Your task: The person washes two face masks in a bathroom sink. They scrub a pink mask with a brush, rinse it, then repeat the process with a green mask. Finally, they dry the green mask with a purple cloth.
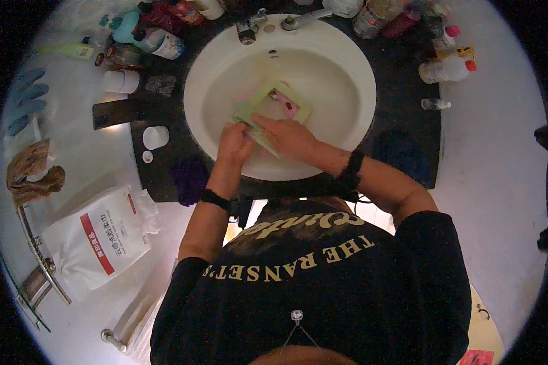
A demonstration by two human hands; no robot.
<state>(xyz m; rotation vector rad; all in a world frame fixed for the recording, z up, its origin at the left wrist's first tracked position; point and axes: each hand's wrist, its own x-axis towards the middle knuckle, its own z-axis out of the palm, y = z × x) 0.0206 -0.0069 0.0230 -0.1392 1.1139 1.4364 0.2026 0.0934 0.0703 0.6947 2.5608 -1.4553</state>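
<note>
Over the white oval sink basin, both hands are closed on a flat pale green packet with a pinkish-white picture on its front. My left hand grips its lower left edge. Pressed against the packet's near side, my right hand sits close beside the left, its fingers at the lower left part. Other pale green and pinkish layers show near the left fingers; whether they belong to the same packet, I cannot tell. The packet lies tilted, and the fingers hide part of it.
A chrome faucet stands at the basin's far rim. Bottles crowd the dark counter at the back. On the left are a phone, a white jar and a purple cloth. A white tissue bag hangs near a metal rail.
</note>
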